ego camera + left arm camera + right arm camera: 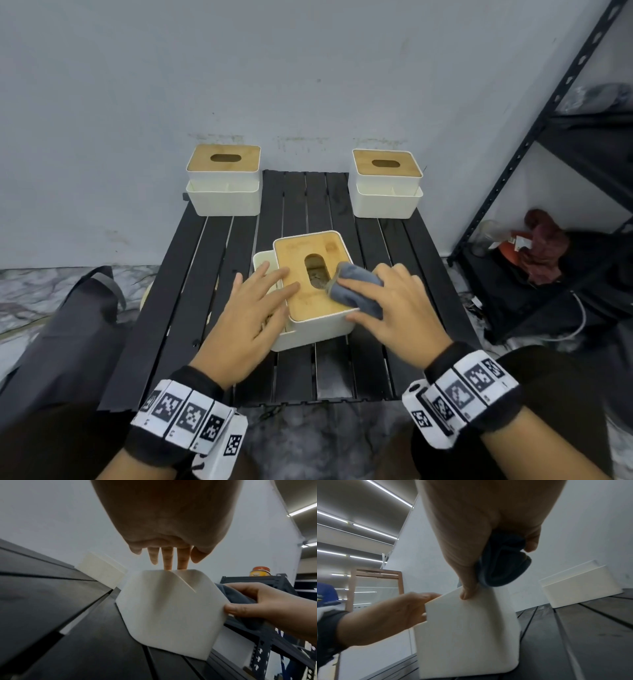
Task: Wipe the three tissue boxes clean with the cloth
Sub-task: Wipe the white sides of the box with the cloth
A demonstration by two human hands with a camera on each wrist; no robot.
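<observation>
Half the cloth (356,289) under right-hand fingers (363,281).

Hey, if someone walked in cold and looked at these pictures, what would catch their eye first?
Probably the near tissue box at the middle of the black slatted table, with the right hand pressing a grey cloth on its wooden lid while the left hand rests flat-fingered on its left side. Next, the two matching boxes at the table's far corners, left and right.
</observation>
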